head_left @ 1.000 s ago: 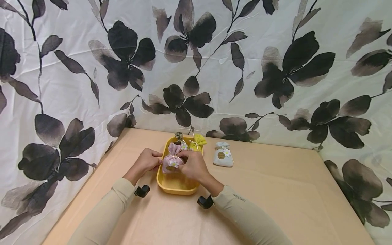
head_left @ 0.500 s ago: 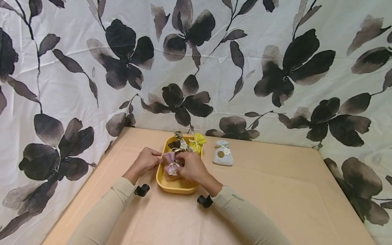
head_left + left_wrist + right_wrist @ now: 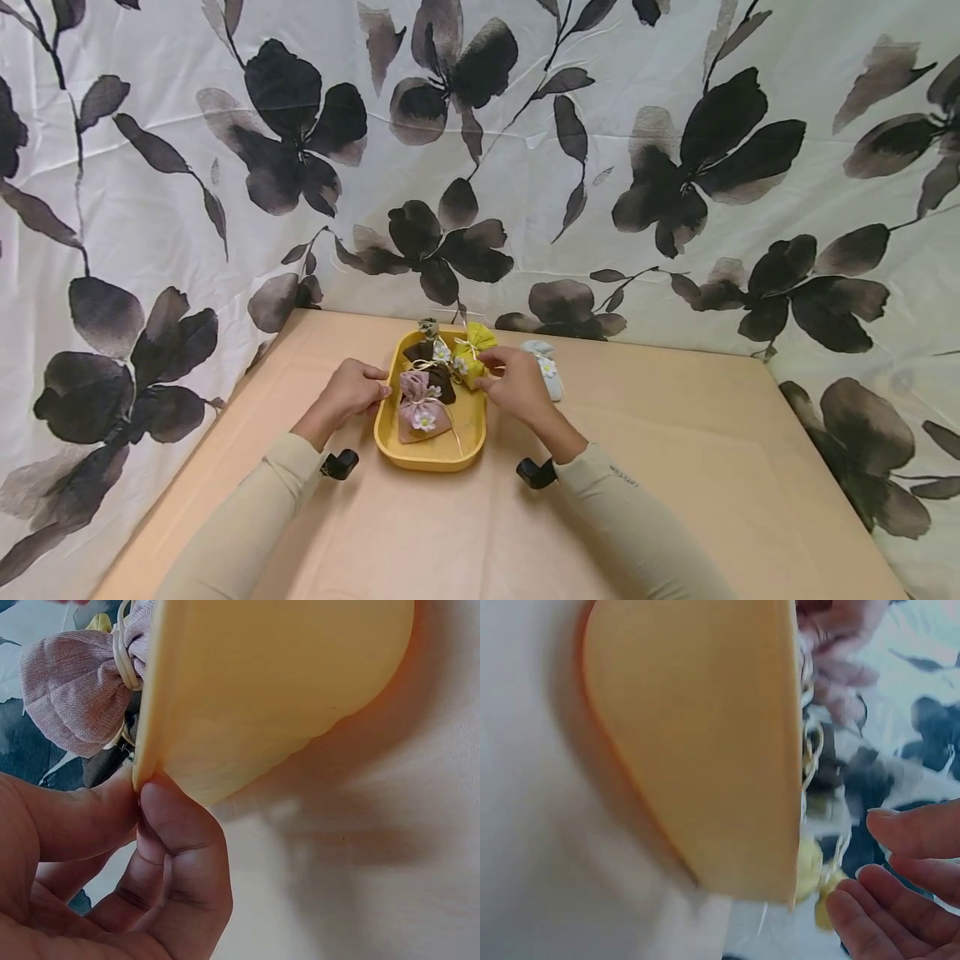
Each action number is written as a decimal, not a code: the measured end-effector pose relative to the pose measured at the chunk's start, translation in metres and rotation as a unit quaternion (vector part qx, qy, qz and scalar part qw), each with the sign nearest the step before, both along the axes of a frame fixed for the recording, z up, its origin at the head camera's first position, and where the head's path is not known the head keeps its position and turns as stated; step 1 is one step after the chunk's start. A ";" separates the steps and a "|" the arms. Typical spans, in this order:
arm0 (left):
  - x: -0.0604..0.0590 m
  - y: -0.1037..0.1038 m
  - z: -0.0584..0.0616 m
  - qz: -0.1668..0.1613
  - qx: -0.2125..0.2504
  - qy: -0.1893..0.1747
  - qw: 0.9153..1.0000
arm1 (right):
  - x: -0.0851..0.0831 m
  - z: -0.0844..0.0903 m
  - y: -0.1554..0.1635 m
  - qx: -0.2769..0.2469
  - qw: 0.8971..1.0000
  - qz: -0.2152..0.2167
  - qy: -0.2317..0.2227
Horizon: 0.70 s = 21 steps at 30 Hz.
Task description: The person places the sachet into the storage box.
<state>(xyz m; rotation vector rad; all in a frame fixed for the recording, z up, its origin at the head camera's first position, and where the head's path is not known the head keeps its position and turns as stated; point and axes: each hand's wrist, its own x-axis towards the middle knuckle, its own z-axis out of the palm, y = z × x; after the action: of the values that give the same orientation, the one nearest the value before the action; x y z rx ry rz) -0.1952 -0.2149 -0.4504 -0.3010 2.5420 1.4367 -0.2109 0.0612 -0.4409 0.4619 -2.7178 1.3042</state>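
A yellow tray [image 3: 430,462] stands on the table with several small drawstring pouches in it. My left hand [image 3: 351,392] pinches the tray's left rim between thumb and curled index finger, plain in the left wrist view. In the tray's front left lies a pink pouch [image 3: 417,410] with a white flower. Behind it are a dark brown pouch [image 3: 444,387] and a patterned pouch [image 3: 428,327]. A yellow-green pouch [image 3: 472,360] leans at the back right. My right hand [image 3: 519,385] is beside that pouch at the right rim, thumb and fingers apart around nothing.
A pale grey-white pouch [image 3: 552,379] lies on the table right of the tray, partly hidden behind the right hand. The peach-coloured table [image 3: 675,467] meets a floral cloth [image 3: 570,167] at the back.
The pink pouch has come down and forward into the tray's front left, and the right hand has let go of it. That hand has moved right to beside the yellow-green pouch.
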 end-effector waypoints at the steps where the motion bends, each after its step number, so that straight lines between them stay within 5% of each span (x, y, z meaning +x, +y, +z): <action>1: 0.000 0.000 0.000 -0.001 -0.001 0.000 1.000 | -0.002 -0.001 0.005 0.001 1.000 -0.007 0.001; 13: 0.001 0.001 0.003 -0.002 -0.008 -0.003 1.000 | -0.024 -0.014 0.062 0.017 0.997 -0.064 0.032; 21: 0.000 0.002 0.002 -0.001 -0.002 -0.008 1.000 | -0.034 -0.028 0.092 0.037 0.993 -0.110 0.005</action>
<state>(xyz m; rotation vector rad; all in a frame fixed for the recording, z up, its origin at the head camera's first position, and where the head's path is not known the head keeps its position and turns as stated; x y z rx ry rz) -0.1954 -0.2132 -0.4485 -0.3085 2.5322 1.4233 -0.2444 0.1535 -0.4690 0.1668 -2.7219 1.1454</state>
